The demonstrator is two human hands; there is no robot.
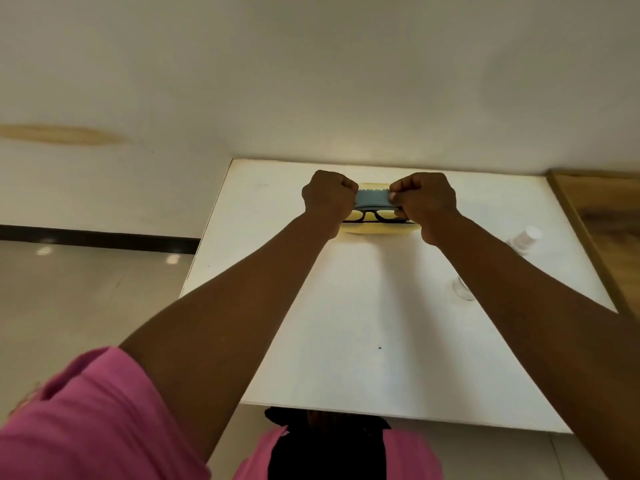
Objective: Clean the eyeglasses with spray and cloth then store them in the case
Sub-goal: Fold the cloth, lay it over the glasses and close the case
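Both my arms reach to the far side of the white table [363, 323]. My left hand [329, 197] and my right hand [424, 202] each pinch one end of a small blue-grey cloth [373, 198], held stretched between them. Right below the cloth lie black-framed eyeglasses [375, 216] in an open yellowish case [377, 230]; both hands hide the ends of the frame. A clear spray bottle [523, 239] with a white cap lies on its side at the table's right, apart from both hands.
A small clear cap or cup [462, 289] stands on the table beside my right forearm. A wooden surface [602, 209] borders the table's right edge. White wall stands behind the table, and tiled floor lies to the left.
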